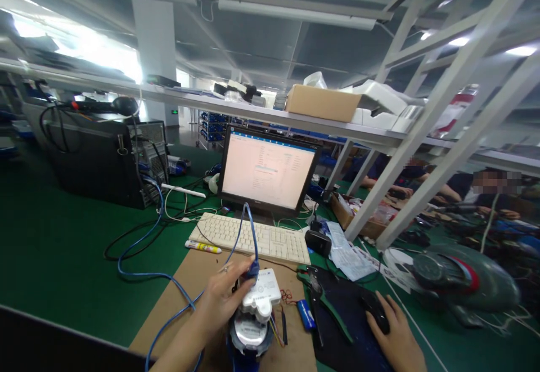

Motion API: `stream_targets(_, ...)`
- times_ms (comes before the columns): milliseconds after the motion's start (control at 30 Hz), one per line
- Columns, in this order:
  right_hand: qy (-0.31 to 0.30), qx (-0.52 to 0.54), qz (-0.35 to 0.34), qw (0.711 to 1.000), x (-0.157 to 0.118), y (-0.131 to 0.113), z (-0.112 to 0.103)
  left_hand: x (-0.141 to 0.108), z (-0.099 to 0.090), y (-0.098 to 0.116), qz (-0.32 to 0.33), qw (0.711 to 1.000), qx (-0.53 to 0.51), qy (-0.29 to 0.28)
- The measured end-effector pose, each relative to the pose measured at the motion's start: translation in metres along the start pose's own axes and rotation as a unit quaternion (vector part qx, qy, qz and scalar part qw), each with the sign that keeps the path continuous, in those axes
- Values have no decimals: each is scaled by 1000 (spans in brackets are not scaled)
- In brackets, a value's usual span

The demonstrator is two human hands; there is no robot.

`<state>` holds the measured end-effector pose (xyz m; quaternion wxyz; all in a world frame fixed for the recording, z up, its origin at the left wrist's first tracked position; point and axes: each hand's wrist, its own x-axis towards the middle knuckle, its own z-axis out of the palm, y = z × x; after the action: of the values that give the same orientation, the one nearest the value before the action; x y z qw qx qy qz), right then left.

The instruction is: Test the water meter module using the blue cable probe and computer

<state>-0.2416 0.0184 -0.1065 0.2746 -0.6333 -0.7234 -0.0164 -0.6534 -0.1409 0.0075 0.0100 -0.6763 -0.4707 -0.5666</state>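
Note:
My left hand pinches the blue plug of a blue cable at the edge of a white plastic module. Whether the plug is fully seated in it cannot be made out. The module sits on top of a round, silver-faced meter with a blue body. Thin wires run from it to a blue cylindrical battery on the brown cardboard. My right hand is curled over a black computer mouse on a dark mouse pad.
Green-handled wire strippers lie between the battery and the mouse. Behind the cardboard are a white keyboard, a yellow marker and a lit monitor. A black computer case stands left, a green motor-like machine right. Other people work beyond the shelf posts.

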Motion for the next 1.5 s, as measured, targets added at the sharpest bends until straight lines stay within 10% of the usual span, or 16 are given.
stream_targets(1500,26,-35,-76,996,-3,4,7,1,-3,0,2,1000,23,7)
